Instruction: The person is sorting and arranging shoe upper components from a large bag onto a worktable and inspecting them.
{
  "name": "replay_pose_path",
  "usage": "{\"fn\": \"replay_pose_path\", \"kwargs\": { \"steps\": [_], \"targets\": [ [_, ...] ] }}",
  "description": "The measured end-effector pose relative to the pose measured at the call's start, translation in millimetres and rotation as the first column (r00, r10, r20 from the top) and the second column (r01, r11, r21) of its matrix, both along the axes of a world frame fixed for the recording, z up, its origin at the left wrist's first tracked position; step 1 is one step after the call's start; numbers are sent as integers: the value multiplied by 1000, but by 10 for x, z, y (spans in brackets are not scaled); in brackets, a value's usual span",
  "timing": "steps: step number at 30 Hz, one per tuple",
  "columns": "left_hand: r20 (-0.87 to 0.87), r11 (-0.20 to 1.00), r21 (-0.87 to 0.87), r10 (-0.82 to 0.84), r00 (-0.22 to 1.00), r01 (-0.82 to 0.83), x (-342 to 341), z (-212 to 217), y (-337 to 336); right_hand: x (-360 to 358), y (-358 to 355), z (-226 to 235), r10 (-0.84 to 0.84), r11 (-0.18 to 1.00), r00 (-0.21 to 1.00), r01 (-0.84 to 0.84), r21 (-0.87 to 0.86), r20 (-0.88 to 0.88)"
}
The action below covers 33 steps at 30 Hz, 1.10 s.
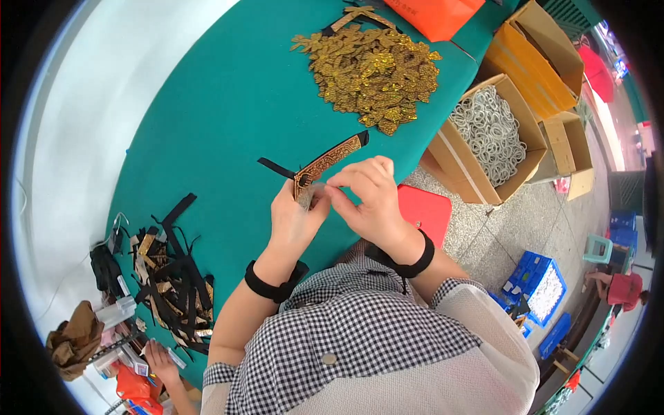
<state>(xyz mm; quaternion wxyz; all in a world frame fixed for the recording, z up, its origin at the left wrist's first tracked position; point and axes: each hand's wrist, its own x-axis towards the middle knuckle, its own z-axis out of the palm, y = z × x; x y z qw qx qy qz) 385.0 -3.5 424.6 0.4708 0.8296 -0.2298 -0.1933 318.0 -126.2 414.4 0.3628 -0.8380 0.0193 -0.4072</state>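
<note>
A curved fabric band (332, 159) with a gold-and-brown woven pattern and black ends rises from my left hand (290, 218), whose fingers are closed on its lower part. A black strap (277, 168) sticks out to the left from the band, near a small dark knot or loop. Pale, see-through material (308, 196) shows between the hands; its kind is unclear. My right hand (366, 197) pinches beside it, thumb against fingers, and what lies in the pinch is hidden. Beyond my hands, a heap of gold sequined leaf-shaped pieces (377, 76) lies on the green table (207, 124).
A tangle of black and gold bands (176, 283) lies at the left, near another person's hand (160, 363). Right of the table stand a cardboard box of pale rings (460, 162), a red stool (425, 214) and a blue crate (532, 266). An orange-red bag (443, 17) sits at the far edge.
</note>
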Motion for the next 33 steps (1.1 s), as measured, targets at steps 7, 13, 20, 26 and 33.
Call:
{"fn": "replay_pose_path", "kwargs": {
  "steps": [7,13,20,26,33],
  "targets": [
    [-402,911,-353,59,914,-214,78,4,-10,-165,-767,-502,-157,344,988,69,936,-15],
    [-416,920,-227,205,886,-319,285,-16,350,-717,-1976,-1960,-143,-272,971,146,951,-190],
    [-448,857,-240,318,835,-455,329,23,567,-131,-1991,-2258,-72,-197,840,516,834,-537],
    [-463,867,-302,231,856,-397,354,-17,623,-551,-2514,-3825,-224,109,498,867,486,-838],
    [-418,807,-306,363,833,-505,142,127,708,-1358,-1708,-3292,-56,912,-101,399,-92,-993]
  ]
}}
